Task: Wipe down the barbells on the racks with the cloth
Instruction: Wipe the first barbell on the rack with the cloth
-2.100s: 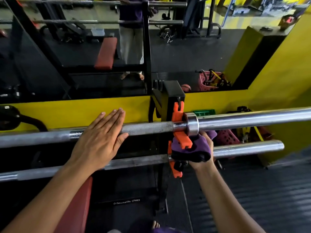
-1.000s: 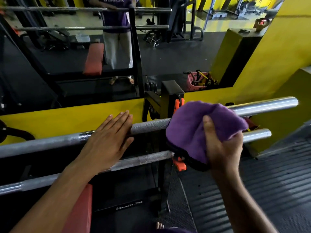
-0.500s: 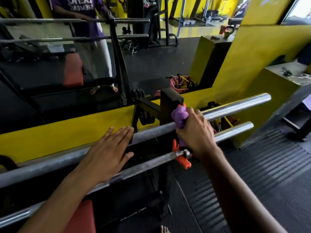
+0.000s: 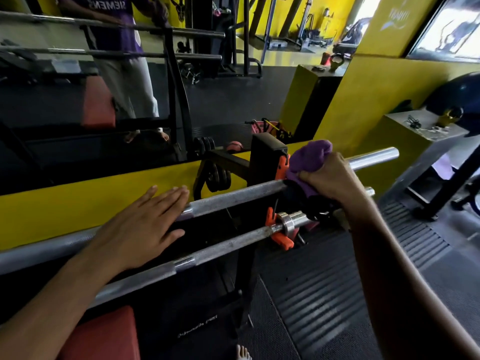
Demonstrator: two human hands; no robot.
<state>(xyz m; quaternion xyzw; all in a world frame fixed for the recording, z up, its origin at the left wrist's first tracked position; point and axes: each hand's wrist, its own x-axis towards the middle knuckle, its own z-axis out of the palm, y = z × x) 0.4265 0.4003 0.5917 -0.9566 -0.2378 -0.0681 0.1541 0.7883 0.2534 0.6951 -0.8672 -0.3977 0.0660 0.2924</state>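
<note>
Head view: two barbells lie one above the other on a black rack [image 4: 267, 154] set against a yellow wall under a mirror. The upper barbell [image 4: 233, 197] runs from the lower left up to its bare chrome end at the right. The lower barbell [image 4: 145, 275] lies just in front of it and below it, with an orange collar clip [image 4: 279, 236] fitted beside its steel collar. The left hand [image 4: 140, 229] lies flat on the upper barbell, fingers straight and together, its grip released and holding nothing. The right hand [image 4: 328, 178] has its grip clenched round a purple cloth [image 4: 309, 158], fingers curled over the upper barbell just right of the rack upright. The cloth bunches up above the knuckles and touches a second orange clip [image 4: 281, 166] at the upright. A red padded bench [image 4: 104, 333] shows at the lower left, and ribbed black matting [image 4: 324, 294] covers the floor.
</note>
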